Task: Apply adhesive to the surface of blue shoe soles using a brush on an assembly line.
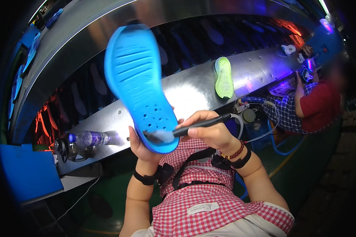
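Observation:
A blue shoe sole [134,75] is held up in front of me, its hollow inner side facing me, with ridges at the far end and small holes toward the heel. My left hand [144,152] grips its heel end from the left and below. In my right hand [209,132] is a brush [203,123] with a black handle and pale bristles. The bristles touch the inside of the heel. Some right-hand fingers are partly hidden behind the handle and the sole's edge.
A yellow-green sole [224,78] lies on the metal ledge [194,87], right of the blue one. Plastic bottles [89,138] lie at the left by a blue box [31,170]. Dark slots with glowing orange parts run behind. A person in red [322,98] sits at the right.

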Action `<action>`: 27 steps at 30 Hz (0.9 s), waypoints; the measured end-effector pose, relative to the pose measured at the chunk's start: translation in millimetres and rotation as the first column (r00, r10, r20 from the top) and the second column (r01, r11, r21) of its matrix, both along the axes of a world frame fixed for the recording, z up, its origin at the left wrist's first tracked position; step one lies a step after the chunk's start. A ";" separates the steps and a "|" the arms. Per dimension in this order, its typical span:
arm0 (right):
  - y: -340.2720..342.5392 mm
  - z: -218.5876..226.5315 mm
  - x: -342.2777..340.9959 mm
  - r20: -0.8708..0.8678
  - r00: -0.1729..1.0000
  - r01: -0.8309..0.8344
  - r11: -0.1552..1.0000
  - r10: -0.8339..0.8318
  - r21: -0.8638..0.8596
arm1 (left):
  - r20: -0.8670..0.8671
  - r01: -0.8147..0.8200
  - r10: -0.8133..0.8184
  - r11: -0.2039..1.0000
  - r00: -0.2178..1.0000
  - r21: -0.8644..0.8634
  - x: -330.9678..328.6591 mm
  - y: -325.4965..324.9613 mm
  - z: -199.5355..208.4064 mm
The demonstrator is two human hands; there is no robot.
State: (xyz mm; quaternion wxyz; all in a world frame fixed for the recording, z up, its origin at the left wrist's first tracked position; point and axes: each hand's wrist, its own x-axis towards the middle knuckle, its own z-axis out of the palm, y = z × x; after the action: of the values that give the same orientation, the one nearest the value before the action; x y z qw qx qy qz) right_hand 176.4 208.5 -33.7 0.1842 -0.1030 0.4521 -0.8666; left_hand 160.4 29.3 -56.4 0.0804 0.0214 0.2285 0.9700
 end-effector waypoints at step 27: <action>53.7 34.6 -19.0 -0.620 0.692 -0.006 0.862 0.369 0.507 | 0.334 0.611 -0.513 0.692 0.791 -0.383 -13.7 -37.2 25.0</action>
State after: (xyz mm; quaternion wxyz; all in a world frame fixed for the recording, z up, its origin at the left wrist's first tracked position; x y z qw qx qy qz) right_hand 157.5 262.2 1.0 0.1091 -0.4223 0.6685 -0.6024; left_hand 146.8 -7.8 -31.4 0.4000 -0.0275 0.4303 0.8087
